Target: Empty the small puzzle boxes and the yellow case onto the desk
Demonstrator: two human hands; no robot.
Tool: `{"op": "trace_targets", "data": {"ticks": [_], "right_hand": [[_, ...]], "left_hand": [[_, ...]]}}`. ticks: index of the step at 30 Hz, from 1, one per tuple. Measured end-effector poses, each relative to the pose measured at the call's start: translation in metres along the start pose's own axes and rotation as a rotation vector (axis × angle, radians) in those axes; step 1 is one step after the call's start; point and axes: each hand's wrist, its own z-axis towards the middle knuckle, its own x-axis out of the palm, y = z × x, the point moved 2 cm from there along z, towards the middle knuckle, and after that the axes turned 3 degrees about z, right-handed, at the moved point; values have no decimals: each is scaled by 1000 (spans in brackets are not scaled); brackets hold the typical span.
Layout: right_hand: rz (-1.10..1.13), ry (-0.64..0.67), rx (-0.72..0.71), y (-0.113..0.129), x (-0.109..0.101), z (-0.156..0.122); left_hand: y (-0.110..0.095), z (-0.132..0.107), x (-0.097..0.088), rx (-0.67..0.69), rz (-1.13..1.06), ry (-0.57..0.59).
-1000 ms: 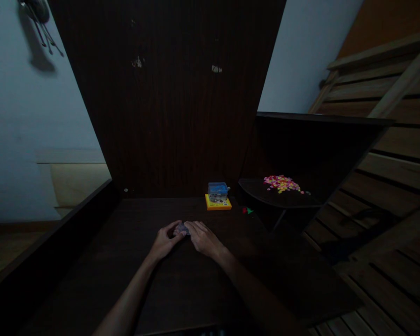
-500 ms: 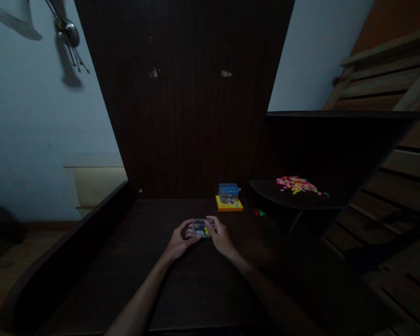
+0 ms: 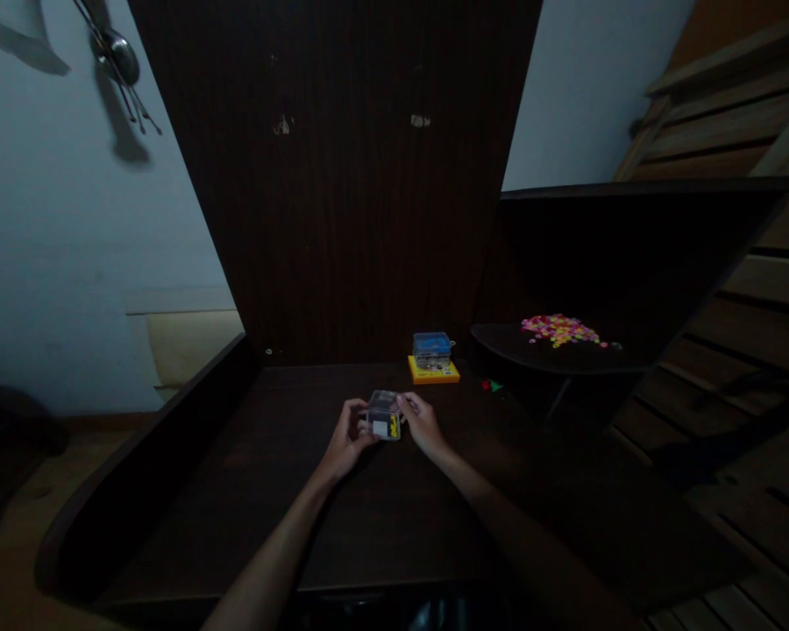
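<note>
Between my two hands is a small clear plastic box, with yellow pieces and a whitish patch showing in its near part. Its lid looks raised at the far side, though the dim light makes this hard to judge. My left hand grips the left side, thumb along the near edge and fingers behind. At the right side, my right hand holds the box with its thumb at the upper right corner. Both hands are over the dark desk.
Behind the box, a blue-lidded clear case rests on a yellow-orange box. A small red and green item lies to their right. Several colourful small pieces form a pile on the corner shelf. A raised side panel bounds the left.
The plastic box is tipped up more and its far part has risen, showing more of the yellow pieces. My right thumb has shifted up to its far right corner. The camera view has moved slightly.
</note>
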Motion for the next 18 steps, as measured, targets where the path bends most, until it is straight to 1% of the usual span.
{"op": "trace_targets", "data": {"ticks": [5, 7, 9, 10, 12, 14, 18], "right_hand": [[82, -4, 56, -2, -2, 3], [111, -6, 79, -4, -1, 4], [120, -8, 97, -6, -1, 5], [114, -6, 104, -7, -1, 6], [90, 7, 121, -9, -2, 7], [67, 29, 136, -10, -2, 7], [49, 63, 141, -11, -4, 8]], "left_hand": [[0, 1, 1, 16, 73, 79], [0, 5, -2, 21, 73, 72], [1, 11, -12, 36, 107, 23], [1, 14, -19, 51, 148, -20], [0, 20, -40, 95, 234, -130], [-1, 25, -66, 147, 371, -239], [-8, 30, -117, 221, 695, -412]]}}
